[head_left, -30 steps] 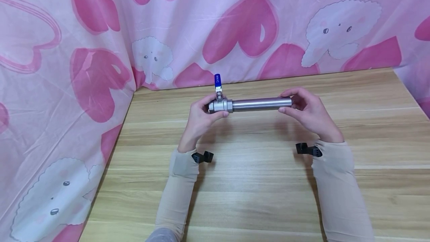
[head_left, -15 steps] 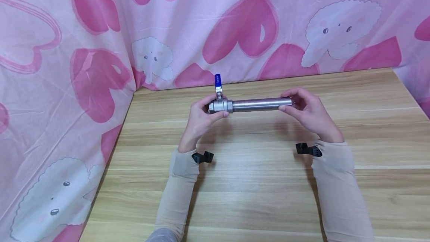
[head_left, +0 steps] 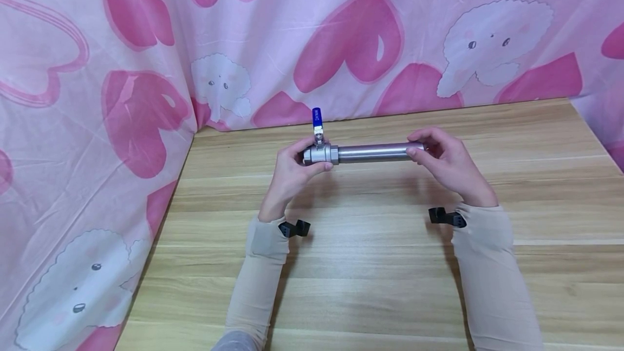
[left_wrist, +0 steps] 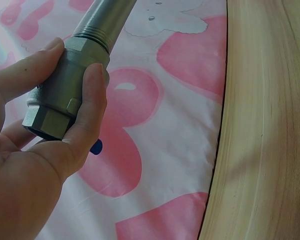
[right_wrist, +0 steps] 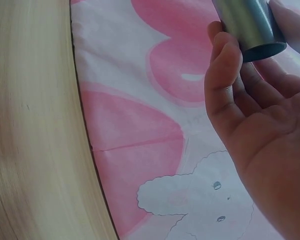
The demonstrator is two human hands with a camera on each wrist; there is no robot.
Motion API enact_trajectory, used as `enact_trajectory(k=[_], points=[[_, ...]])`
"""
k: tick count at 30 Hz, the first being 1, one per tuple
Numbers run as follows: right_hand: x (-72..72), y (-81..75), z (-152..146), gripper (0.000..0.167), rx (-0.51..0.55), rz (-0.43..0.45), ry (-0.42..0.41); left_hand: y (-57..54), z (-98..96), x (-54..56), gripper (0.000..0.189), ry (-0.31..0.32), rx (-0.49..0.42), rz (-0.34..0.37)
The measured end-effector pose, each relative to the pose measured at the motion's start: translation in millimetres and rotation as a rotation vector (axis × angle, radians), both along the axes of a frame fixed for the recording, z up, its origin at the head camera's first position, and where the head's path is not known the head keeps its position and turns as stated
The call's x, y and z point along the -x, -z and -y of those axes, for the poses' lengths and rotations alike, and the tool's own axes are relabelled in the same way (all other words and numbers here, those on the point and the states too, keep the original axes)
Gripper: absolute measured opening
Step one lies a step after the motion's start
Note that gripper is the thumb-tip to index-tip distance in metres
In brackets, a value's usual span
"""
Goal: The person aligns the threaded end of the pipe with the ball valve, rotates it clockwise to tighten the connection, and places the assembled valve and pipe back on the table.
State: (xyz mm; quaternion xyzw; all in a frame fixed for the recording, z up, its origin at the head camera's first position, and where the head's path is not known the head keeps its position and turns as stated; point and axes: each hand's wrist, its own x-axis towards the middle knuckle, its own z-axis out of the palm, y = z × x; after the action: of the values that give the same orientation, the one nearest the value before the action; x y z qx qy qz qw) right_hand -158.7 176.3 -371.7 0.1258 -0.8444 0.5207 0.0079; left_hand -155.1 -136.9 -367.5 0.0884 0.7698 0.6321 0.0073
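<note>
While your left hand (head_left: pixel 288 172) grips the ball valve (head_left: pixel 320 154) and your right hand (head_left: pixel 452 166) pinches the metal pipe (head_left: pixel 372 153) by its free end above the table (head_left: pixel 361 275), keep both parts aligned so the threads (left_wrist: pixel 93 36) don't bind.

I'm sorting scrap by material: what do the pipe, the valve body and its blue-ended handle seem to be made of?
Pipe: metal, perhaps steel; smooth, silvery, with a bright streak along it.
Valve body: likely metal, duller grey, with crisp faceted ends.
Handle: shiny metal near the valve body; its blue sleeve, strongly coloured, could be plastic or rubber.
</note>
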Motion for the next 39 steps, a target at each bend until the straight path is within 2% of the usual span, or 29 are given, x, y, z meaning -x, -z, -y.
enact_trajectory(k=[14,22,26,39], points=[[2.0,0.8,0.6,0.025,0.005,-0.002,-0.002,0.7,-0.7,0.7,0.056,0.001,-0.003,0.000],[1.0,-1.6,2.8,0.043,0.070,0.021,-0.022,2.3,-1.0,1.5,0.054,-0.005,-0.005,0.014],[1.0,-1.2,3.1,0.048,0.068,0.017,-0.038,2.0,-0.7,1.7,0.055,-0.013,-0.014,0.024],[1.1,-0.6,3.7,0.045,0.056,-0.039,-0.045,0.8,0.3,0.9,0.056,-0.014,-0.029,0.045]])
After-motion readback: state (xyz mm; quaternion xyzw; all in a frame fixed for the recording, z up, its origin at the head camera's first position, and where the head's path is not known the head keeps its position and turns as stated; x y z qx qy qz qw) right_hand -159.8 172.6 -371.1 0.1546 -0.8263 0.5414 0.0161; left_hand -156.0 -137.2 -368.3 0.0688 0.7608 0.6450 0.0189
